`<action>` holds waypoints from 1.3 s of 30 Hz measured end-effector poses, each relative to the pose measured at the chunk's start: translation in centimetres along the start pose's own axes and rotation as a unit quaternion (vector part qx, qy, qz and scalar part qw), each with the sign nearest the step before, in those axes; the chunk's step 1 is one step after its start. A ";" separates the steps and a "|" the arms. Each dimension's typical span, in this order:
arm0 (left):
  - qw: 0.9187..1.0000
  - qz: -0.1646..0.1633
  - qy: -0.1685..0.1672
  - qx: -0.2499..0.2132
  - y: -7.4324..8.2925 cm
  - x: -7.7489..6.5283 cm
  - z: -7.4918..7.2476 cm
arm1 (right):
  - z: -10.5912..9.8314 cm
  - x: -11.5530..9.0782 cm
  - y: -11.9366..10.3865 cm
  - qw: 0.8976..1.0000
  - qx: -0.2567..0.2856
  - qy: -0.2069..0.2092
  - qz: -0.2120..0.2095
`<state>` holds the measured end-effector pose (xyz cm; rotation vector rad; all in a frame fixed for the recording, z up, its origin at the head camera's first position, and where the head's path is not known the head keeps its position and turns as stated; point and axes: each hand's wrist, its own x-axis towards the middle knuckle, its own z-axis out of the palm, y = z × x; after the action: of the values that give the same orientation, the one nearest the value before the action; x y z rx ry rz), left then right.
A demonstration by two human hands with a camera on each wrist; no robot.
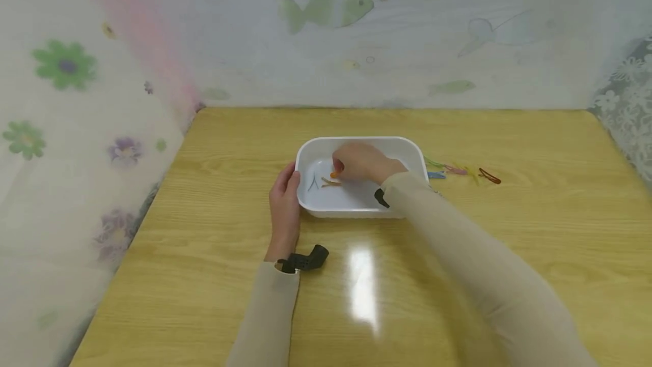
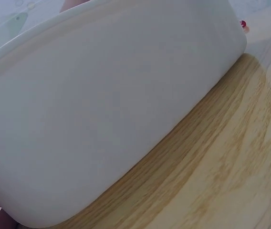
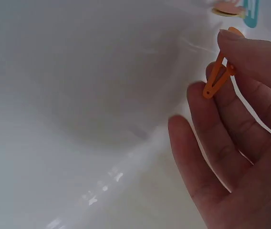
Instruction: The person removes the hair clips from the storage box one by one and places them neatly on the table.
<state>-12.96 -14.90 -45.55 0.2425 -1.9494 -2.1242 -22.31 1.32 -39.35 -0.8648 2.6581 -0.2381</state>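
An orange snap hair clip (image 3: 216, 76) is pinched between the thumb and fingers of my right hand (image 1: 363, 161), low inside a white rectangular tub (image 1: 351, 209). On the tub's floor, left of that hand, lie a pale blue hair clip (image 1: 313, 182) and a yellowish-brown hair clip (image 1: 331, 182). The right wrist view shows a teal clip (image 3: 251, 13) and a pink and yellow piece (image 3: 227, 8) beyond the fingers. My left hand (image 1: 285, 205) rests against the tub's left end, its thumb at the rim; the tub wall hides most of its fingers in the left wrist view.
Right of the tub, several clips lie on the wooden table (image 1: 204, 203): green (image 1: 434, 162), blue (image 1: 437, 175), pink (image 1: 455, 170), yellow (image 1: 472, 174) and reddish-brown (image 1: 490, 176). Behind the table hangs a fish-patterned cloth (image 1: 229, 33).
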 end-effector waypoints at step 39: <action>1.000 -0.017 0.009 -0.001 0.5 -0.2 0.5 | -4.5 -7.7 2.0 0.969 0.202 0.143 -0.019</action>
<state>-12.86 -14.44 -44.98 0.2957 -1.9459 -2.1375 -19.23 7.73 -33.66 -0.7930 2.6963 -0.9428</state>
